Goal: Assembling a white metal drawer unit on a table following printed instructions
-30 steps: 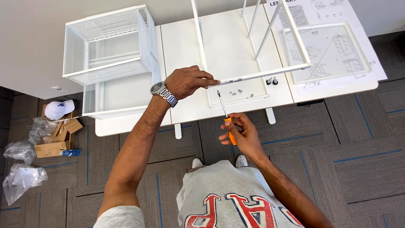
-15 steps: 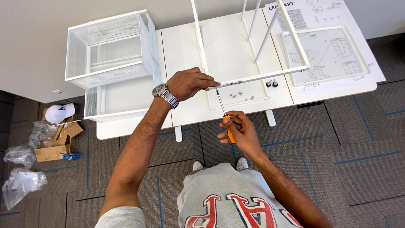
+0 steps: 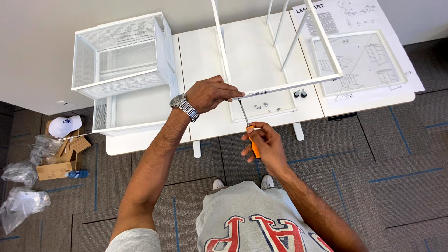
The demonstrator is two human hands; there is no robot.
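Note:
My left hand (image 3: 212, 93), with a metal watch on the wrist, grips the near corner of a white metal frame (image 3: 298, 84) that stands on a white table (image 3: 205, 56). My right hand (image 3: 263, 142) holds a screwdriver (image 3: 248, 128) with an orange handle. Its shaft points up and its tip meets the frame's corner right by my left fingers. Small screws (image 3: 266, 106) lie on a white panel under the frame.
A white mesh cabinet (image 3: 121, 51) stands on the table's left part. An instruction sheet (image 3: 354, 28) and a white mesh panel (image 3: 361, 60) lie at the right. Two small black parts (image 3: 299, 94) sit near the frame. On the carpet at left are a cardboard box (image 3: 56, 158), plastic bags (image 3: 21, 200) and a white cap (image 3: 64, 126).
The view has shifted slightly. My right hand's fingers have shifted on the screwdriver handle, while the tip stays at the frame corner. My left hand keeps its grip.

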